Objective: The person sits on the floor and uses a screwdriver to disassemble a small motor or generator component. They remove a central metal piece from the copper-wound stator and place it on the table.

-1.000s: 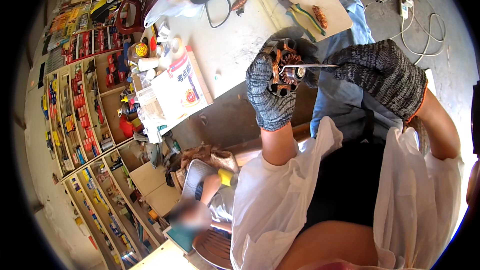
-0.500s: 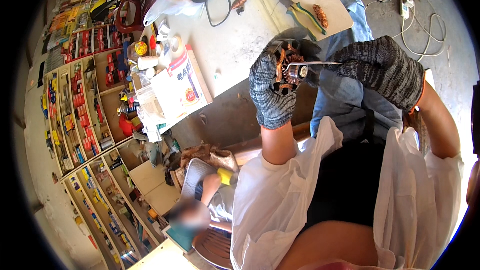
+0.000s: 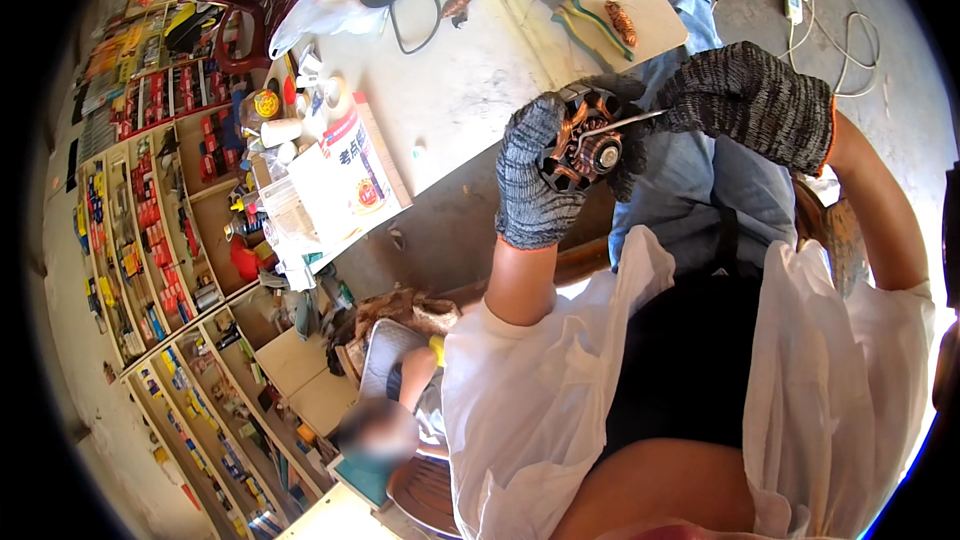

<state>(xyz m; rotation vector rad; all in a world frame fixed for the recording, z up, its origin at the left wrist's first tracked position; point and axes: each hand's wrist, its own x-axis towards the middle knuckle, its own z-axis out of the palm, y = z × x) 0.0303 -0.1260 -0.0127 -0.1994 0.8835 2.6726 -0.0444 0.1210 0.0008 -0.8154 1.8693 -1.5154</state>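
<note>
Copper-wound motor core (image 3: 570,147) sits in the left gloved hand (image 3: 532,170), just nearer than the table (image 3: 470,90), in my single head view. Compared with half a second ago, I see its end face turned more toward me, the central bearing (image 3: 607,157) almost face-on. The right gloved hand (image 3: 748,105), closed around a thin metal pick (image 3: 638,119), has tipped that tool from nearly level to a slope rising rightward. I judge this gives a fresh angle on the windings. I can't make out exactly where the tip rests among the copper. The right glove hides the pick's handle, and most left fingers are lost behind the core. Near left, the white shirt (image 3: 540,370) partly covers another person (image 3: 418,380).
</note>
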